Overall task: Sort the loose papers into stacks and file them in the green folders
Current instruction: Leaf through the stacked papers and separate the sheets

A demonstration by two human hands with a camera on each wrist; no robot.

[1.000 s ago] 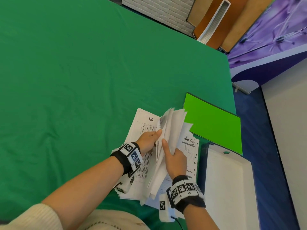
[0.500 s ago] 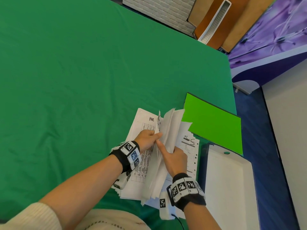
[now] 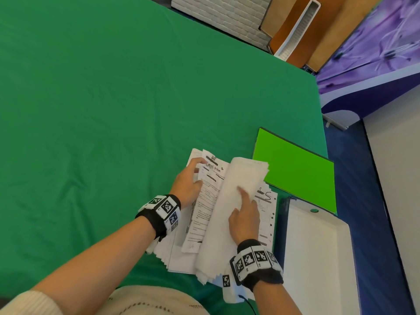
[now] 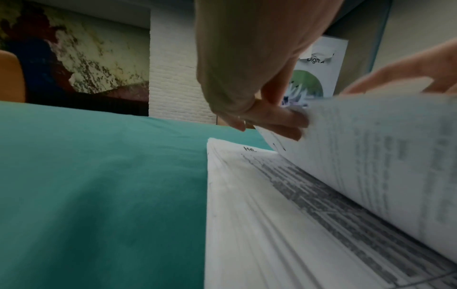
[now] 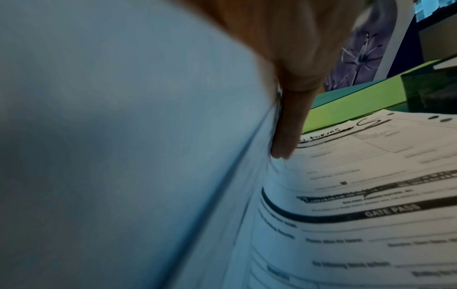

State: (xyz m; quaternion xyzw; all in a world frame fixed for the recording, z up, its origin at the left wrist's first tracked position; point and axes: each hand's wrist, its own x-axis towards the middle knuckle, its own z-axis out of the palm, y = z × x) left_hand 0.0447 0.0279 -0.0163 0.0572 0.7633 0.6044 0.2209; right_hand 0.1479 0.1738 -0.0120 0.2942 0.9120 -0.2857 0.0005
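A loose pile of printed papers (image 3: 179, 253) lies on the green cloth near the front edge. My left hand (image 3: 188, 185) pinches the top edge of a form marked "HR" (image 3: 211, 189); its fingers (image 4: 279, 119) curl over that edge, above a lower sheet (image 4: 272, 195). My right hand (image 3: 245, 214) holds a bundle of sheets (image 3: 238, 178) folded over to the right, blank backs up, index finger straight on top and another finger (image 5: 289, 127) beneath. Under the bundle lies a punched form marked "S" (image 3: 266, 196). A bright green folder (image 3: 295, 176) lies shut just behind.
A white box (image 3: 318, 258) sits at the right front corner, touching the folder's near edge. The green tablecloth (image 3: 113, 110) stretches wide to the left and back. Beyond the table's right edge are blue floor (image 3: 375, 223) and a wall.
The bundle that stood upright between my hands has been laid over to the right, baring the "HR" form. My left hand slid up to that form's top edge.
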